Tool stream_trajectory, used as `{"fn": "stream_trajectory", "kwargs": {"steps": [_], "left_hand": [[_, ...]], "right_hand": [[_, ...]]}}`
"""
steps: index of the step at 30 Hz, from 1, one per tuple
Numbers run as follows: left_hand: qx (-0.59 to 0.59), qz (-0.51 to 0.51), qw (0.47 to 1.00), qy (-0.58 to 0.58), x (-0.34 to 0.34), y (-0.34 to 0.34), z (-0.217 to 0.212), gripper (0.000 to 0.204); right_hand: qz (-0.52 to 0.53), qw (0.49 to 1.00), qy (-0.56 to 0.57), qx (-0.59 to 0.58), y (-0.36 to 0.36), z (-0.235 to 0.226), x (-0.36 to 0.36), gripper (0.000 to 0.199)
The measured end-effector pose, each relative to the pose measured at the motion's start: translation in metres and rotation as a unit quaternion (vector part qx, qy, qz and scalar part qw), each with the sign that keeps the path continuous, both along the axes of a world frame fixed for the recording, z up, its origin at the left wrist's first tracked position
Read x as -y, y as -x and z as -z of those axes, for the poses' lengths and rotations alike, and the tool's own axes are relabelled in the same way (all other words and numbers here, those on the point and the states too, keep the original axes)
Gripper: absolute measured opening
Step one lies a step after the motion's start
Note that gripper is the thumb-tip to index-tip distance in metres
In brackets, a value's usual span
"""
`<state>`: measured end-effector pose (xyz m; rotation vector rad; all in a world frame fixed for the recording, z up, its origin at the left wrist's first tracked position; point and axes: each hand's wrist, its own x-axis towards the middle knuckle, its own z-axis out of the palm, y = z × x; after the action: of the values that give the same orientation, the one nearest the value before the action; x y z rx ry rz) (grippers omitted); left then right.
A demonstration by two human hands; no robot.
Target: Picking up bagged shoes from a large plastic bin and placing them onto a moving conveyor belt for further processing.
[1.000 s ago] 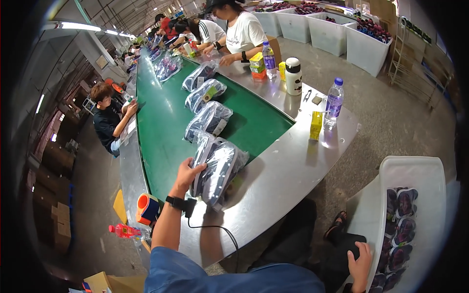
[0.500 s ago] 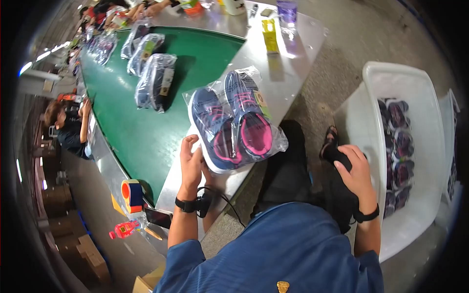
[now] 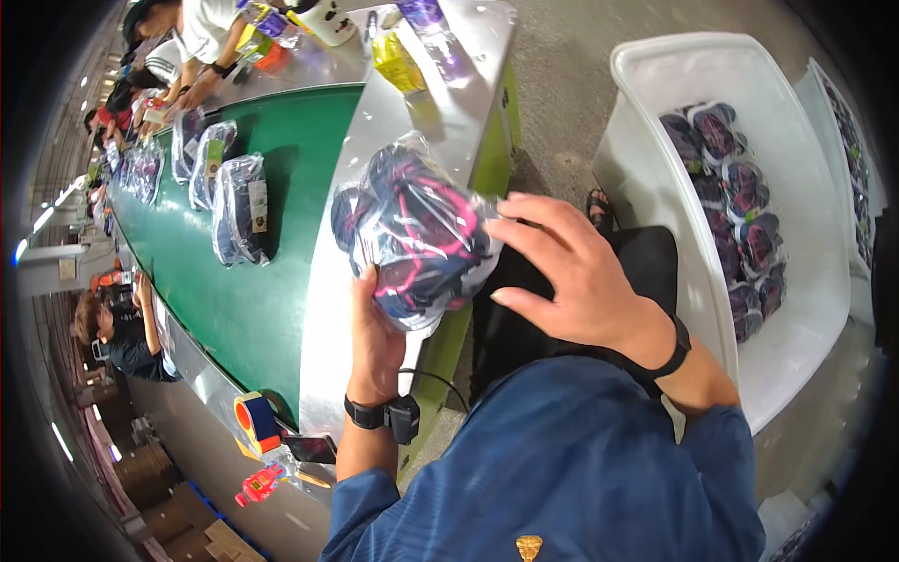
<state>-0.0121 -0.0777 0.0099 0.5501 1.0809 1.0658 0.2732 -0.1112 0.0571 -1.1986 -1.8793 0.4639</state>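
Right now your left hand cups the underside of the bagged pair of shoes, fingers curled up against the plastic, while your right hand lies spread over its right end, fingertips pressing the bag. The bag hangs above the steel edge of the table, in front of your chest. Its long axis runs from upper left to lower right, slightly tilted; which end holds the toes cannot be told. The shoes are dark blue with pink trim. On the green belt lie more clear bags, each with a pale rectangular label. To your right, a white bin holds bagged pairs in a row.
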Motion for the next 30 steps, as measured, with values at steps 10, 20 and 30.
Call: {"fn": "stream_trajectory", "kwargs": {"steps": [10,20,30], "left_hand": [[-0.003,0.091,0.995,0.047,0.036,-0.101,-0.033,0.065],[-0.173,0.300,0.933,-0.102,0.051,-0.151,-0.033,0.065],[-0.272,0.352,0.881,-0.161,0.044,-0.142,-0.012,0.054]], "right_hand": [[0.077,0.960,-0.172,0.206,-0.003,0.000,0.027,0.036],[0.322,0.944,-0.054,0.054,-0.189,-0.024,0.139,0.085],[0.602,0.775,0.085,0.171,-0.294,0.091,0.245,0.079]]}}
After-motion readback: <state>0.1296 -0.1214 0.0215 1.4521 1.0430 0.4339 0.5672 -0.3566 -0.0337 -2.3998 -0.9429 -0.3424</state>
